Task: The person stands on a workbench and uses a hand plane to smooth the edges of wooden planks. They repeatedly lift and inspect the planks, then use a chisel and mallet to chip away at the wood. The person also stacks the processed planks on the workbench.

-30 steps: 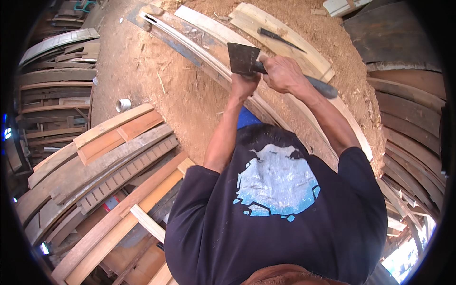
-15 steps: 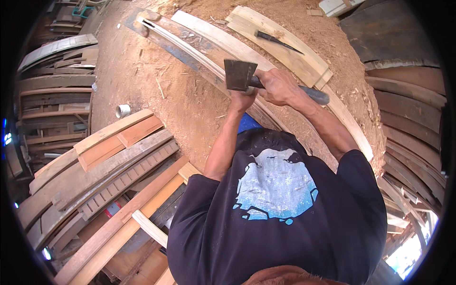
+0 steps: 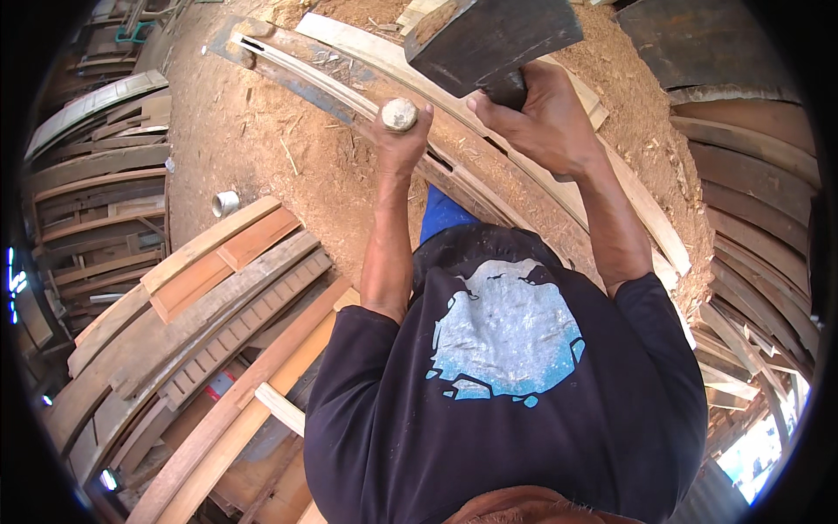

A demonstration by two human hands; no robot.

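Note:
My right hand (image 3: 550, 122) grips the dark handle of a hatchet, whose broad, dark metal head (image 3: 493, 44) is raised above the work. My left hand (image 3: 403, 144) is closed around an upright chisel; only its pale, round handle end (image 3: 399, 114) shows, and the blade is hidden below the fist. Under that hand runs a long, narrow light-wood strip (image 3: 305, 72) with dark slots cut into it. The strip lies along a worn brown plank (image 3: 336, 63). Beyond it lies a wider pale board (image 3: 367, 48), partly hidden by my right hand and the hatchet.
Sawdust and shavings cover the ground (image 3: 271, 122). Stacked boards (image 3: 96, 192) line the left side, and more planks (image 3: 751, 201) stand at right. Loose timber (image 3: 218, 288) is piled near my left elbow. A short white cylinder (image 3: 225, 204) lies on the sawdust.
My right hand has lifted the hatchet up and to the right, off the spot above my left hand. The chisel's handle end, hidden before, now shows in my left fist.

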